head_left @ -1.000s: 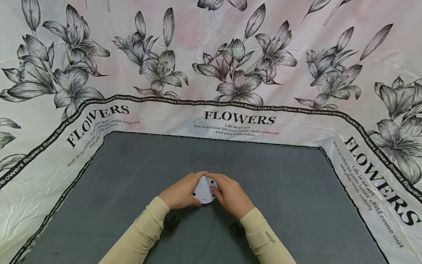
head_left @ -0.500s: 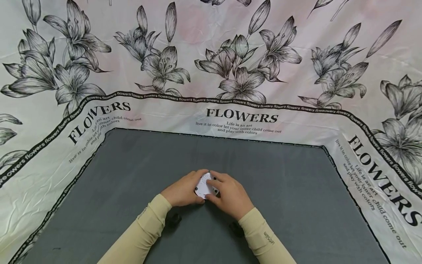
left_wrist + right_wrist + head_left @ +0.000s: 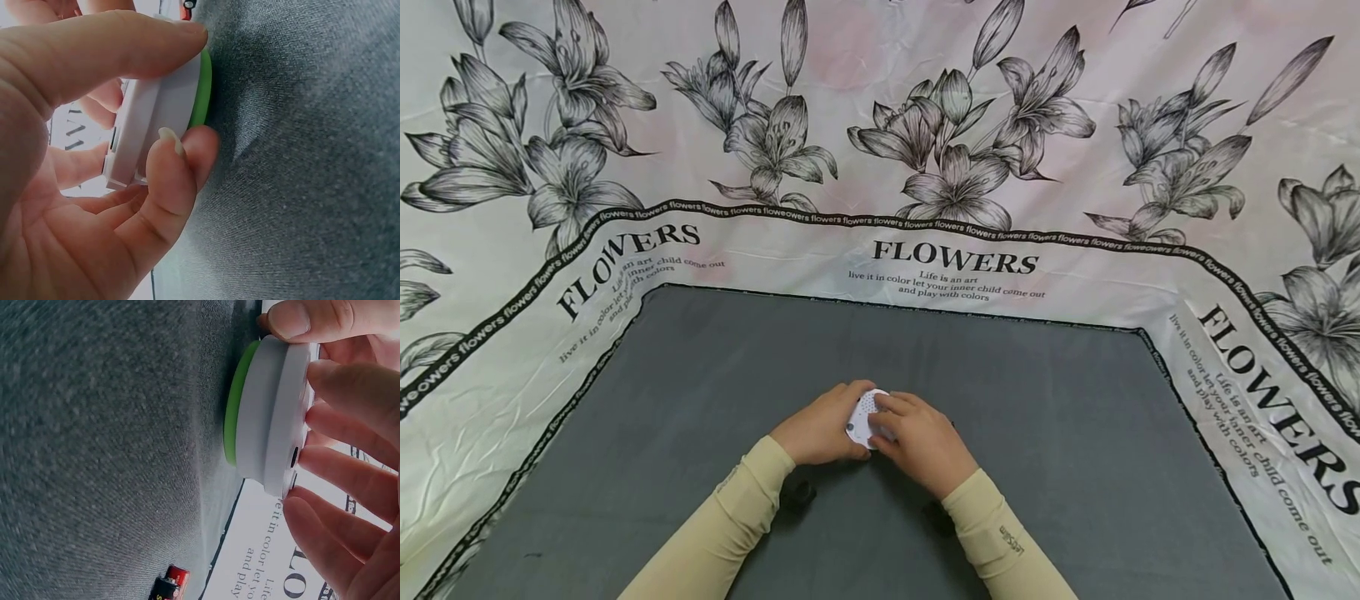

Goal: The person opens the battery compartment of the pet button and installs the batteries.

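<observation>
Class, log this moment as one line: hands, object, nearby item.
left hand: grips white device | right hand: touches device | green rim: faces grey surface | red-black item: on surface

Soft, even light fills the head view, brightest on the white printed cloth (image 3: 790, 260), while the grey cloth (image 3: 722, 358) reads flat and dull. Faint shadows fall beneath the sleeves (image 3: 722, 508). Lettering looks stretched toward the right edge. Both wrist views are softer (the nearest grey weave blurs into grain), with the pale background washed out and a dark shadow beside the white device's green rim (image 3: 239, 406).
</observation>
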A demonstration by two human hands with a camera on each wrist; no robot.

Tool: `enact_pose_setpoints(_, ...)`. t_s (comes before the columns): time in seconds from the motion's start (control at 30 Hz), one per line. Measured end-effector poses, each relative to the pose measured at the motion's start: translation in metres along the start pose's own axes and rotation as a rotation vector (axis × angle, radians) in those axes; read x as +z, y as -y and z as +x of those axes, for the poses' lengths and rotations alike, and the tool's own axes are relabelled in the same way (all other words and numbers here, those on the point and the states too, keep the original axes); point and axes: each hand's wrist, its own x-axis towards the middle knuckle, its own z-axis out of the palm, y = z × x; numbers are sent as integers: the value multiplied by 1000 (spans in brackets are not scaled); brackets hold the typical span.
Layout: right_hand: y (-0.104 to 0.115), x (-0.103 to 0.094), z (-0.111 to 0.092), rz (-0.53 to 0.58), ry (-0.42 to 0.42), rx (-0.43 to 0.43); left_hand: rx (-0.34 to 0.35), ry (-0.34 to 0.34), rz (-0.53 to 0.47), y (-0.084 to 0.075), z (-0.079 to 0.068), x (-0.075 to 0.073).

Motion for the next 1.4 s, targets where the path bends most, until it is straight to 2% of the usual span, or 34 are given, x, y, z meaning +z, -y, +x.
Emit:
enact_pose_setpoints(0.5,2,5,4,-10,-39,-73,17,-1,-16,3,1,-2)
enact_pose_setpoints(0.77,-2,0,1,80,32,23,15,9,-25,3,1,-4)
enact_pose_setpoints(1.07,-4,1,3,62,-68,3,-10,17,-52,0,-1,-6)
enact_pose_setpoints(1.3,0,2,3,55,-73,-67,4,2,-51,1,0,-6)
enact_pose_setpoints(1.4,1,2,3,46,-66,-71,-2,-3,-42,1,0,-6)
